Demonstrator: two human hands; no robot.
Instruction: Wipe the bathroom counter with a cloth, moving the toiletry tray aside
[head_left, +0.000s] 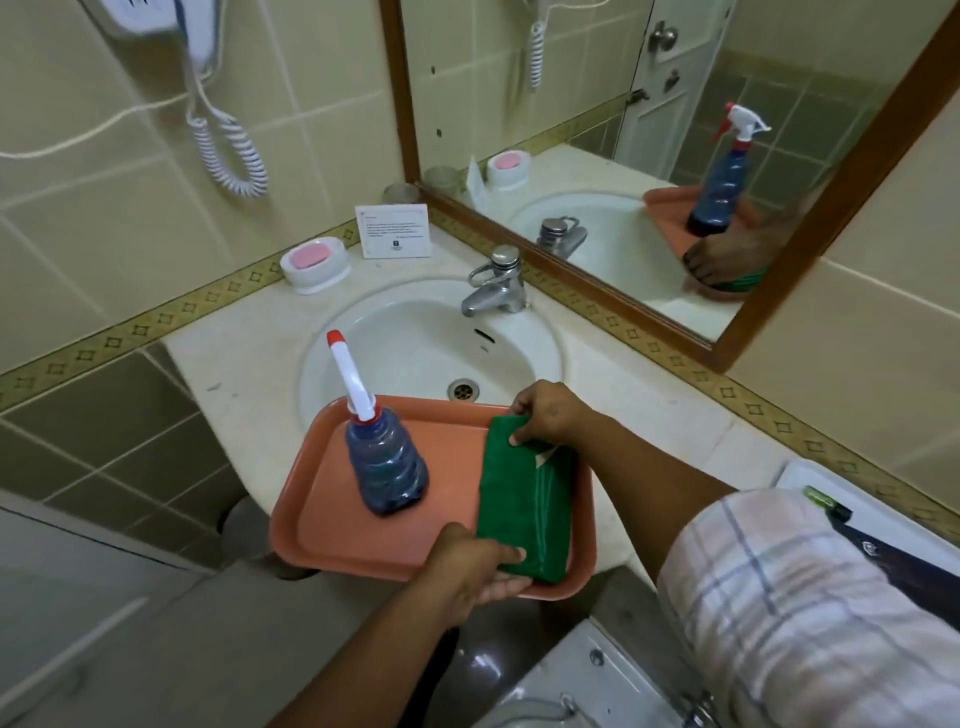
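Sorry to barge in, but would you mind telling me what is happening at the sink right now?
A person holds an orange tray over the front edge of the counter and sink. The left hand grips the tray's near rim, its thumb on the folded green cloth; the right hand pinches the cloth's far end. A blue spray bottle stands on the tray.

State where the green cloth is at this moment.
The green cloth lies folded on the right side of the orange tray, right of the spray bottle, at the counter's front edge before the sink, with both hands touching it.
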